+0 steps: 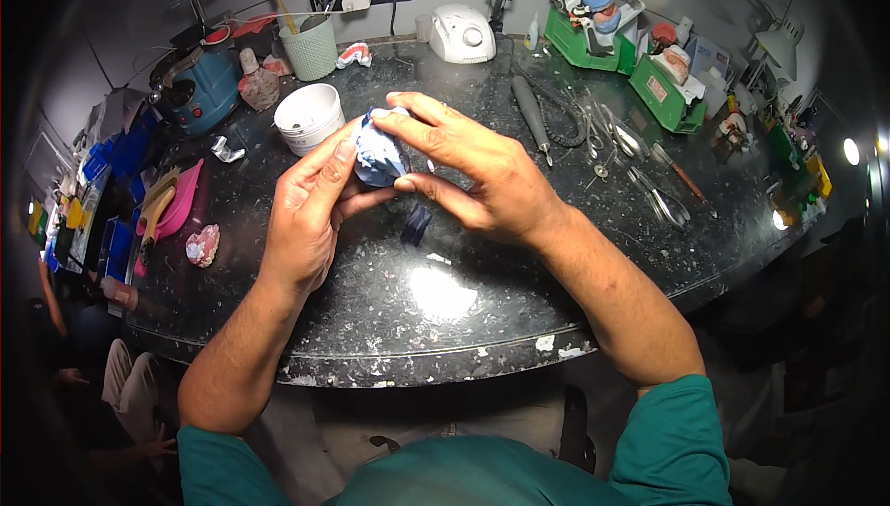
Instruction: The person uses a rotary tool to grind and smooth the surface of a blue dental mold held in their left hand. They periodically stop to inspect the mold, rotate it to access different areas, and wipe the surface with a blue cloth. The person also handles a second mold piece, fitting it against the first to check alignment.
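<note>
Dark speckled workbench (519, 297) fills the view; left hand (304, 205) and right hand (487, 161) meet raised over its middle, with a white tub (306, 121) standing just beyond the left. Blue-grey lump, possibly dental impression material (378, 156), sits directly between them, about equally near each, long axis running roughly away from the person. Both grasp it: left thumb on its left flank, right thumb and fingers part-spread, spanning near to far end; navy scrap (416, 225) lies nearer the person.
</note>
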Tool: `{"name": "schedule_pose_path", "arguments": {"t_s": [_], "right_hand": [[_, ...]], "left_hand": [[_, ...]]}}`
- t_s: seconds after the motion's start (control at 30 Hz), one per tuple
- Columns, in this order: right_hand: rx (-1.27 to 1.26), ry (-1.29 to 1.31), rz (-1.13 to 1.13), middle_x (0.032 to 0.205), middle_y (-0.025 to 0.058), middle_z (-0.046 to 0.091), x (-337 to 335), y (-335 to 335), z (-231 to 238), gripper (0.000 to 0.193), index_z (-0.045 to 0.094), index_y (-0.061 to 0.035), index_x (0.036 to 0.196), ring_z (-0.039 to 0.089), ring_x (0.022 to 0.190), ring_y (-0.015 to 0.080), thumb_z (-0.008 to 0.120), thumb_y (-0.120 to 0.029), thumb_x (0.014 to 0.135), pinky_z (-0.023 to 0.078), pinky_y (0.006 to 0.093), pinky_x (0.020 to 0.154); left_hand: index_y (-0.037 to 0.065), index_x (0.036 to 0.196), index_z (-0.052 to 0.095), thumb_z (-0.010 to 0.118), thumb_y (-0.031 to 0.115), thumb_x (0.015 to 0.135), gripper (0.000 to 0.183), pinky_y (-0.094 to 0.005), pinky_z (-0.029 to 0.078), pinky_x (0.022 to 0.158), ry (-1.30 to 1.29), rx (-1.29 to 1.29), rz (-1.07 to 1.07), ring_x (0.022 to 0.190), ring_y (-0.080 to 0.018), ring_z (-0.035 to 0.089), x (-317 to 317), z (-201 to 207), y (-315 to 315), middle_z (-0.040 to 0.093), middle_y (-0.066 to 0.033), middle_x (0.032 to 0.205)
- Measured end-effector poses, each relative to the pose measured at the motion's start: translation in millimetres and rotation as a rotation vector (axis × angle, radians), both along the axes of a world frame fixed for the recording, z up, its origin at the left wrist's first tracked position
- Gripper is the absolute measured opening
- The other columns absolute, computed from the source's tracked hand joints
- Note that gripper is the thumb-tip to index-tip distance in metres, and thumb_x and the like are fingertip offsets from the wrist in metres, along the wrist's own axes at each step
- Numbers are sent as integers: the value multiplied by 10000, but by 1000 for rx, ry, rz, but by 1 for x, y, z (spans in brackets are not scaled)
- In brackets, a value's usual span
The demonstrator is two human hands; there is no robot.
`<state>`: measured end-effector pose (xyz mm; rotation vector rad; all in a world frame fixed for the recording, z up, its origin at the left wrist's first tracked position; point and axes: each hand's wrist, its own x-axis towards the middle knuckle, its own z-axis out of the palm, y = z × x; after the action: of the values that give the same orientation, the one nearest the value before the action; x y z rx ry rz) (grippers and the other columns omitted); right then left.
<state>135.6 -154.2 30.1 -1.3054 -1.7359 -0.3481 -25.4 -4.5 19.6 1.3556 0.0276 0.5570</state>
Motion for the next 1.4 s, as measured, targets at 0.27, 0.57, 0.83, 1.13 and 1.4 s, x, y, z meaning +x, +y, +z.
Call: {"name": "schedule_pose_path", "arguments": {"t_s": [0.27,0.57,0.83,1.13,1.4], "right_hand": [[-17,-81,8,1424,196,554,5,-2,3,582,558,-115,1417,575,1282,373,746,-109,866,502,422,1068],[-164,302,-175,1368,214,577,23,3,-21,817,396,-30,1489,592,1274,313,819,-210,814,492,390,1060],[141,-82,-154,1324,152,597,11,4,-9,879,416,-57,1484,591,1231,325,833,-26,711,487,420,1059],[82,152,-281,1311,164,602,32,-6,11,726,548,5,1360,590,1220,308,812,-407,822,486,420,1019],[-951,270,-1213,1107,231,724,101,-38,0,613,699,21,1137,696,1060,381,717,-523,856,531,479,921]], "left_hand": [[-28,1449,477,483,281,1087,476,-397,590,971,10,-26,-38,1167,-213,656,0,-3,2,629,-142,1309],[-84,1331,589,679,248,967,500,-317,522,940,526,847,308,1056,-196,681,5,-1,21,720,-129,1124],[-14,1382,552,802,224,877,612,-379,494,1028,145,709,334,1194,-235,625,3,0,-3,630,-176,1301],[-34,1200,629,667,-132,863,353,-321,557,986,-242,541,305,1136,-194,664,-4,7,-7,666,-163,1253],[24,1100,693,749,-129,758,379,-419,500,1046,-465,803,479,1170,-295,679,-8,17,-10,717,-173,1197]]}}
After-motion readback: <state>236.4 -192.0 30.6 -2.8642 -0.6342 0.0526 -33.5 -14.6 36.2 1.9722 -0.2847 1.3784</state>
